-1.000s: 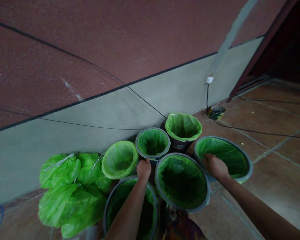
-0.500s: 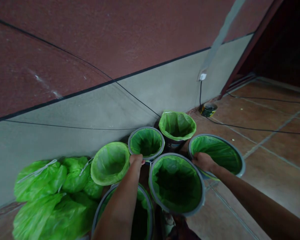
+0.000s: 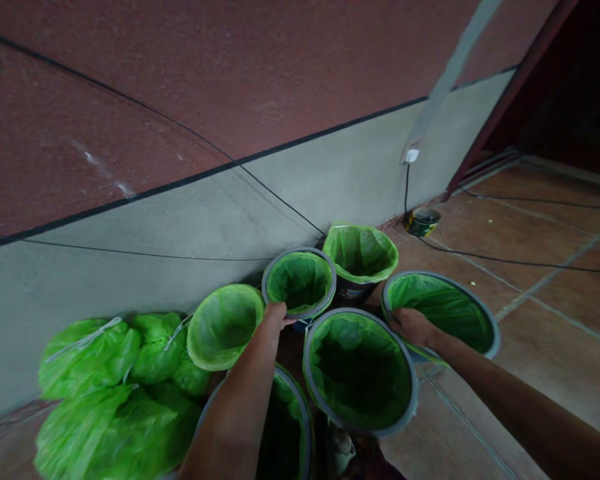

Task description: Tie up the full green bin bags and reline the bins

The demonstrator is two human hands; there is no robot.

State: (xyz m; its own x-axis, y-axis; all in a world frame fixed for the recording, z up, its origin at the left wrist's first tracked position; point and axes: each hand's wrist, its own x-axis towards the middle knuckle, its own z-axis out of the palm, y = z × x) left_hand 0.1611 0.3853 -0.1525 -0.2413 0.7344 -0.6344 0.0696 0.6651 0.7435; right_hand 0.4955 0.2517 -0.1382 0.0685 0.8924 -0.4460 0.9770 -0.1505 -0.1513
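Observation:
My left hand point(image 3: 277, 315) is closed on the near rim of a small trash can point(image 3: 333, 273), which has a grey ring over a green bag. On the right, my right hand point(image 3: 413, 327) grips the left rim of a wider trash can point(image 3: 491, 327), also lined in green and tilted a little. Between my arms stands a large ringed bin point(image 3: 307, 360) with a dark inside. Behind it is a dark bin point(image 3: 349, 291) with a loose green liner. My left forearm partly hides another lined bin point(image 3: 307, 427) and passes beside a pale green-lined bin point(image 3: 223, 327).
Stuffed green bags point(image 3: 105, 427) with white ties lie at the left against the wall point(image 3: 105, 287). A black cable point(image 3: 480, 257) crosses the tiled floor point(image 3: 545, 373). A small tin point(image 3: 424, 221) stands below a white socket point(image 3: 411, 156).
The small can under my left hand has risen and tipped slightly. My right hand keeps its hold on the right can. The whole view has shifted a little.

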